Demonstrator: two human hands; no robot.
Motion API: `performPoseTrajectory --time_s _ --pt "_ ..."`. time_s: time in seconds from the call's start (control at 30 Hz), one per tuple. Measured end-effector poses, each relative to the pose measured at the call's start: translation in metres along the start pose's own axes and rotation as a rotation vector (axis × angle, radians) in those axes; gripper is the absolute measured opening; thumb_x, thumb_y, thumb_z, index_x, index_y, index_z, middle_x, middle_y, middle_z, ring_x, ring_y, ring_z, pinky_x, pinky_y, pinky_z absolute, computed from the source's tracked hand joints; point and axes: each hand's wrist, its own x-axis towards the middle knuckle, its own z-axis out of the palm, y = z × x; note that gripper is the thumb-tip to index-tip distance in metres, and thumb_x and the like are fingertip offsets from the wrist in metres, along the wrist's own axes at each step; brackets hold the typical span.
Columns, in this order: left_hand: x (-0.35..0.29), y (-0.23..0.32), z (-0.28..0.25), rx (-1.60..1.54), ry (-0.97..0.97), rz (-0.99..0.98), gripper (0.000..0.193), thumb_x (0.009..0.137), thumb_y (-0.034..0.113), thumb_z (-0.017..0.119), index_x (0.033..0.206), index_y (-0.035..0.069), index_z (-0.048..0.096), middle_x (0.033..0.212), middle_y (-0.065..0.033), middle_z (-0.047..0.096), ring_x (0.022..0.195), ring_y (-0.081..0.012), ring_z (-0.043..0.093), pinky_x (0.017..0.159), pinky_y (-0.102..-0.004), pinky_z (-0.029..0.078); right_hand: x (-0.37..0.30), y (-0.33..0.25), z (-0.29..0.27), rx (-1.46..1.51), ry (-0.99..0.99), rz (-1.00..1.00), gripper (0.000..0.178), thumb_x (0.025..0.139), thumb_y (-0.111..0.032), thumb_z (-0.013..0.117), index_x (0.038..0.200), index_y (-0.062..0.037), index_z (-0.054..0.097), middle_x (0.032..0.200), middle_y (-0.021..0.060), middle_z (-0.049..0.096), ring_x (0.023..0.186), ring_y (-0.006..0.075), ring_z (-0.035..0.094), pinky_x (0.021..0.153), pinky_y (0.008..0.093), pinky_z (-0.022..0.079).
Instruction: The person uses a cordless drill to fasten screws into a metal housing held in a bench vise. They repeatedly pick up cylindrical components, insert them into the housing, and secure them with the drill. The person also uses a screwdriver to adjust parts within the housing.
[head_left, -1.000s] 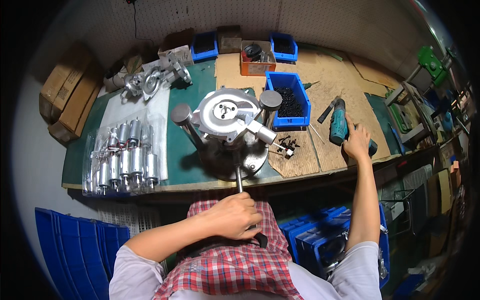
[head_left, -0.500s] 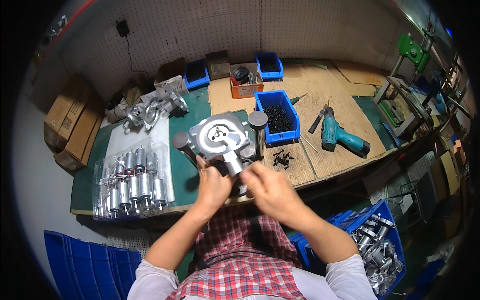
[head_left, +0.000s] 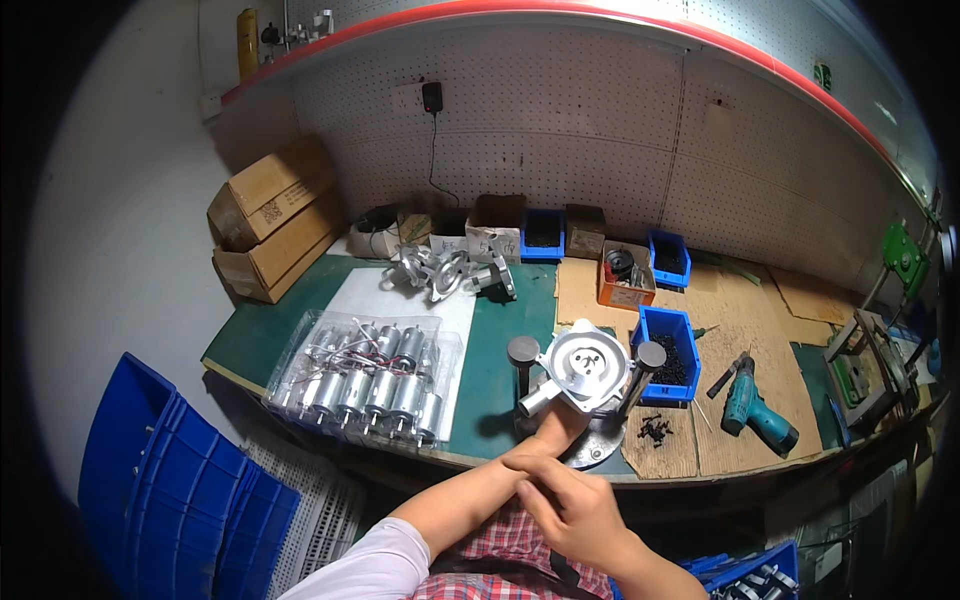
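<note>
Head view, workbench.

Item 1. Left hand (head_left: 560,425): reaches forward to the underside of the round cast-metal housing (head_left: 583,368). Fingers mostly hidden beneath the casting; whether they grip it or only steady it cannot be told.

Item 2. Right hand (head_left: 570,505): near the bench edge, fingertips (head_left: 525,468) resting on the left wrist, loosely curled, holding nothing visible.

Item 3. Housing: directly above the left fingers, seated on a fixture between two dark-capped posts (head_left: 523,352), with a round base plate (head_left: 592,447) below. A short spout points back toward the left fingers.

Item 4. Loose black screws (head_left: 655,430): just right of the left fingers, on cardboard.

Item 5. Blue screw bin (head_left: 668,352): beyond and right of the left fingers, touching or nearly touching the right post.

Item 6. Teal power driver (head_left: 758,408): well right of both hands, lying flat.

Item 7. Tray of small motors (head_left: 365,380): left of the fingers, under clear wrap.

Item 8. Spare housings (head_left: 445,272): far beyond the fingers.

Risks, as judged: the housing sits raised on the fixture with one hand under it and unseen; a nudge could lift it off its seat or tip it against a post. The right forearm, close to the edge, could sweep the loose screws off the bench. Fingers beneath the casting could be pinched if it drops.
</note>
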Motion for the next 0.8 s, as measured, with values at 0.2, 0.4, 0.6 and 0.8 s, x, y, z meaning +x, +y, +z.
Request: performPoseTrajectory --time_s 0.2,0.4,0.6,0.8 --pt "0.007 0.003 -0.022 0.009 -0.029 0.004 0.045 0.087 0.024 0.06 0.127 0.005 0.057 0.128 -0.0159 0.06 0.118 -0.0319 0.056 0.102 -0.0422 0.044 -0.024 0.014 -0.03 -0.001 0.07 0.118 0.022 0.089 -0.002 0.064 0.11 0.0 0.068 0.08 0.012 0.069 0.064 0.017 0.066 0.061 0.0284 0.051" --pt "0.013 -0.018 -0.016 0.015 0.022 0.296 0.035 0.079 0.02 0.065 0.112 0.008 0.065 0.111 -0.0129 0.067 0.105 -0.0322 0.061 0.094 -0.0431 0.048 -0.048 0.031 -0.045 -0.07 0.093 0.24 0.022 0.091 -0.007 0.065 0.112 -0.002 0.066 0.094 0.0152 0.071 0.077 0.0276 0.071 0.068 0.0316 0.055" --pt "0.005 -0.011 -0.002 0.088 0.109 0.056 0.037 0.082 0.025 0.066 0.115 0.008 0.064 0.11 -0.0121 0.068 0.104 -0.031 0.063 0.09 -0.0424 0.05 -0.055 0.043 -0.043 -0.03 0.069 0.285 0.02 0.091 -0.005 0.063 0.111 -0.0008 0.068 0.095 0.0134 0.072 0.077 0.0215 0.07 0.07 0.03 0.054" --pt "-0.002 -0.008 -0.005 -0.047 0.134 0.106 0.038 0.082 0.022 0.071 0.117 0.007 0.064 0.11 -0.0134 0.068 0.104 -0.0312 0.064 0.091 -0.0409 0.05 -0.054 0.047 -0.045 0.031 0.043 0.376 0.02 0.093 -0.006 0.063 0.112 -0.0018 0.067 0.087 0.0128 0.071 0.07 0.0212 0.068 0.065 0.0305 0.053"
